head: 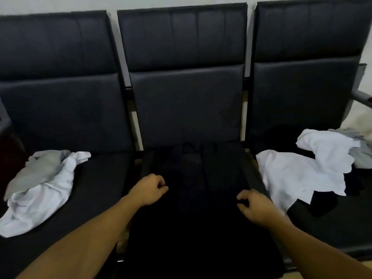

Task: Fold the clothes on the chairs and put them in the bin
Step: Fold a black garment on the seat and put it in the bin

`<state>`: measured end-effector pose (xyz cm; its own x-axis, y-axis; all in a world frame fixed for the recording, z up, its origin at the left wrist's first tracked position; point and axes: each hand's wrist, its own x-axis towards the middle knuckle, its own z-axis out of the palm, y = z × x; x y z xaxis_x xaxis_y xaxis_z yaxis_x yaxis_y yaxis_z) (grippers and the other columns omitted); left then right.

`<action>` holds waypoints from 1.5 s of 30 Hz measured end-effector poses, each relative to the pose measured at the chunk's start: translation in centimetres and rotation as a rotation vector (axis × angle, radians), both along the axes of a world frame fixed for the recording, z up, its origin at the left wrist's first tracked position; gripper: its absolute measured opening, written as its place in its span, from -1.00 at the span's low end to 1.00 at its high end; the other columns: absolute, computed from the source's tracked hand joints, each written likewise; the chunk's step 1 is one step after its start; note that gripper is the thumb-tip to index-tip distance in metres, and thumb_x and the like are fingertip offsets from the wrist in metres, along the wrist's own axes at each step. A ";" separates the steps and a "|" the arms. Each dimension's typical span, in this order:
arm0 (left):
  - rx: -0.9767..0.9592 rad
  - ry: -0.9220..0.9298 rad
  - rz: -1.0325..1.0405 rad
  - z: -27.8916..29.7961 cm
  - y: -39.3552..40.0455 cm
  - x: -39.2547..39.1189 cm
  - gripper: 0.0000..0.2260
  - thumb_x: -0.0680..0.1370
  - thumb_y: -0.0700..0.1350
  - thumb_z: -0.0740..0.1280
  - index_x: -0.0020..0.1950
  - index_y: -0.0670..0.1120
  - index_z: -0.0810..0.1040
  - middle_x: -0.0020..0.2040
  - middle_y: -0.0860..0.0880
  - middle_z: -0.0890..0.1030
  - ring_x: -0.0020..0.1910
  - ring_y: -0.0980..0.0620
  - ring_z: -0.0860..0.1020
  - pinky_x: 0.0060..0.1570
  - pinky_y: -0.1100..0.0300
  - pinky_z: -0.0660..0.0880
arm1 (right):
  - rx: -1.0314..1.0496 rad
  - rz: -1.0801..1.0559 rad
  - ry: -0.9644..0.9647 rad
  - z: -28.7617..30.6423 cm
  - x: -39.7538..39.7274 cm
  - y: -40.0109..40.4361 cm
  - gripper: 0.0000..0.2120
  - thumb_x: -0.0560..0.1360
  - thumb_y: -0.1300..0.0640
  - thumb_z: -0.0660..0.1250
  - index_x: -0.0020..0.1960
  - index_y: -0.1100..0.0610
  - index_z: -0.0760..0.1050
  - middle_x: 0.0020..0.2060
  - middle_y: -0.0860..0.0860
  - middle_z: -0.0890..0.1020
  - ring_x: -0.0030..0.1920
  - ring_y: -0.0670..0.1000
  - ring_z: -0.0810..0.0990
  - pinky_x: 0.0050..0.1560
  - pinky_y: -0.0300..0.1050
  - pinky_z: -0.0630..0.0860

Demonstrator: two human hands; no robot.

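The setting is a waiting area or lobby of an institutional building. Three linked seats (181, 87) with dark padded vinyl backs stand in a row on one shared frame, flush against a plain pale wall (60, 5), with a metal armrest (361, 95) at the right end. Loose garments (298, 174) lie on the seat pads.

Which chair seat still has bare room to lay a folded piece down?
Left seat: bare between white-grey clothes heap and middle seat. Middle is covered by black garment under both hands. Right seat is crowded with white shirts.
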<state>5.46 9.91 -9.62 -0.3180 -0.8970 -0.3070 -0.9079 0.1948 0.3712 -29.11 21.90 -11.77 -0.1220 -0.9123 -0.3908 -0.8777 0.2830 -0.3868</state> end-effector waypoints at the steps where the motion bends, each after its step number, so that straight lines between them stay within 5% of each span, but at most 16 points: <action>1: -0.034 -0.001 0.050 -1.1 -1.4 -0.5 -0.67 0.63 0.11 0.32 0.29 -0.05 0.58 0.25 -0.06 0.55 0.19 -0.03 0.55 0.23 0.03 0.52 | -0.028 -0.041 0.005 -0.8 0.0 -1.6 -0.69 0.59 -0.09 0.28 0.31 -0.07 0.45 0.24 0.01 0.46 0.24 0.11 0.51 0.27 -0.03 0.46; 7: -0.034 -0.117 0.361 -5.1 -5.5 -0.8 -0.34 0.61 0.19 0.32 0.54 -0.20 0.26 0.47 -0.22 0.31 0.46 -0.23 0.27 0.39 -0.08 0.36 | -0.066 -0.361 0.088 -3.5 0.0 -7.8 -0.29 0.51 -0.25 0.35 0.49 0.13 0.24 0.42 0.19 0.30 0.43 0.30 0.27 0.37 0.16 0.33; 12: -0.064 -0.057 0.399 -7.6 -6.1 -0.1 -0.55 0.63 0.04 0.36 0.42 -0.18 0.42 0.35 -0.20 0.43 0.33 -0.22 0.39 0.26 -0.06 0.45 | -0.050 -0.336 0.114 -5.0 0.0 -9.5 -0.53 0.58 -0.15 0.31 0.32 0.17 0.42 0.28 0.21 0.41 0.29 0.31 0.40 0.21 0.12 0.41; 15: -0.062 0.129 0.449 -7.7 -6.6 0.4 -0.76 0.68 -0.02 0.27 0.26 -0.12 0.50 0.20 -0.18 0.57 0.13 -0.19 0.55 0.04 0.01 0.51 | -0.128 -0.386 -0.032 -5.5 0.0 -9.5 -0.71 0.61 -0.08 0.29 0.12 0.13 0.39 -0.01 0.10 0.52 0.02 0.23 0.52 -0.04 0.03 0.41; 18: -0.010 0.487 0.586 -7.2 -6.4 0.9 -0.86 0.70 -0.04 0.23 -0.04 0.02 0.49 0.10 -0.09 0.59 0.04 -0.08 0.55 0.08 0.09 0.47 | -0.226 -0.548 -0.295 -5.0 0.1 -9.4 -0.78 0.61 0.01 0.32 0.06 0.15 0.40 -0.11 0.05 0.51 -0.04 0.14 0.49 -0.02 -0.02 0.40; 22: 0.071 0.774 0.827 -6.0 -6.5 2.3 -0.80 0.69 0.02 0.26 0.22 -0.02 0.58 0.18 -0.04 0.64 0.16 -0.08 0.60 0.26 -0.04 0.54 | -0.356 -0.776 -0.475 -4.4 -0.5 -9.0 -0.75 0.61 0.06 0.35 0.05 0.28 0.48 -0.16 0.12 0.56 -0.06 0.17 0.57 -0.05 -0.06 0.41; 25: 0.069 0.781 0.892 -5.3 -5.8 3.4 -0.84 0.69 0.00 0.24 0.14 0.01 0.59 0.02 -0.12 0.65 -0.11 -0.09 0.63 -0.10 0.00 0.63 | -0.323 -0.831 -0.503 -4.6 -1.4 -8.5 -0.71 0.59 0.07 0.38 0.15 0.30 0.54 -0.05 0.20 0.64 0.00 0.24 0.63 0.05 0.07 0.57; 26: 0.127 0.764 0.877 -5.2 -5.4 3.6 -0.88 0.69 0.01 0.26 0.13 0.01 0.55 -0.06 -0.12 0.62 -0.27 -0.04 0.57 -0.32 0.09 0.56 | -0.287 -0.811 -0.499 -4.7 -1.6 -8.2 -0.66 0.59 0.09 0.39 0.25 0.30 0.50 0.09 0.21 0.63 0.09 0.25 0.61 0.16 0.09 0.56; 28: 0.321 0.722 0.791 -5.1 -4.1 3.7 -0.77 0.64 0.01 0.37 0.25 0.07 0.41 -0.07 -0.08 0.62 -0.35 0.01 0.55 -0.45 0.16 0.46 | -0.246 -0.706 -0.470 -4.8 -1.8 -7.3 -0.49 0.56 0.15 0.43 0.42 0.25 0.34 0.32 0.18 0.48 0.28 0.22 0.51 0.31 0.04 0.45; 31: 0.443 0.654 0.607 -5.3 -3.2 4.1 -0.49 0.57 -0.16 0.47 0.35 0.25 0.34 0.08 -0.14 0.67 -0.06 -0.13 0.66 -0.31 0.12 0.55 | -0.216 -0.433 -0.426 -5.5 -2.1 -5.8 -0.50 0.54 0.22 0.43 0.41 0.03 0.34 0.28 0.01 0.46 0.21 0.04 0.50 0.23 -0.08 0.43; 35: 0.335 0.656 0.512 -4.9 -3.3 4.2 -0.71 0.60 -0.22 0.41 0.17 0.16 0.68 0.25 -0.10 0.63 0.12 -0.14 0.67 0.05 -0.05 0.59 | -0.267 -0.341 -0.400 -5.8 -2.5 -5.6 -0.59 0.55 0.36 0.32 0.16 -0.14 0.54 0.14 -0.05 0.61 0.07 -0.01 0.59 0.12 -0.12 0.52; 37: 0.310 0.727 0.557 -4.2 -3.6 3.7 -0.77 0.63 -0.27 0.35 0.09 0.00 0.73 0.24 -0.08 0.65 0.08 -0.07 0.69 0.04 0.00 0.62 | -0.293 -0.363 -0.404 -5.5 -2.4 -6.0 -0.56 0.55 0.39 0.27 0.13 -0.14 0.60 0.02 -0.04 0.68 -0.20 -0.04 0.63 -0.15 -0.17 0.56; 40: 0.274 0.800 0.604 -2.6 -4.0 2.9 -0.78 0.62 -0.33 0.32 0.13 -0.11 0.71 0.16 -0.11 0.69 -0.07 -0.04 0.70 -0.32 0.25 0.59 | -0.325 -0.465 -0.470 -4.6 -2.2 -6.8 -0.65 0.56 0.38 0.27 0.10 0.00 0.68 -0.22 0.01 0.71 -0.54 -0.10 0.49 -0.49 -0.27 0.44; 42: 0.241 0.857 0.638 -1.3 -4.8 2.5 -0.77 0.60 -0.36 0.33 0.15 -0.13 0.70 0.12 -0.15 0.71 -0.09 0.01 0.70 -0.37 0.31 0.56 | -0.383 -0.543 -0.525 -3.4 -1.9 -7.6 -0.69 0.55 0.37 0.30 0.04 0.01 0.69 -0.16 0.02 0.70 -0.44 -0.15 0.56 -0.38 -0.34 0.49; 45: 0.200 0.952 0.643 2.4 -7.0 1.8 -0.76 0.54 -0.36 0.39 0.11 -0.09 0.70 0.06 -0.21 0.71 -0.10 -0.02 0.68 0.05 0.08 0.64 | -0.493 -0.700 -0.701 0.2 -1.7 -9.7 -0.69 0.53 0.36 0.34 0.01 -0.02 0.69 -0.09 0.12 0.72 -0.23 0.03 0.64 -0.23 -0.24 0.58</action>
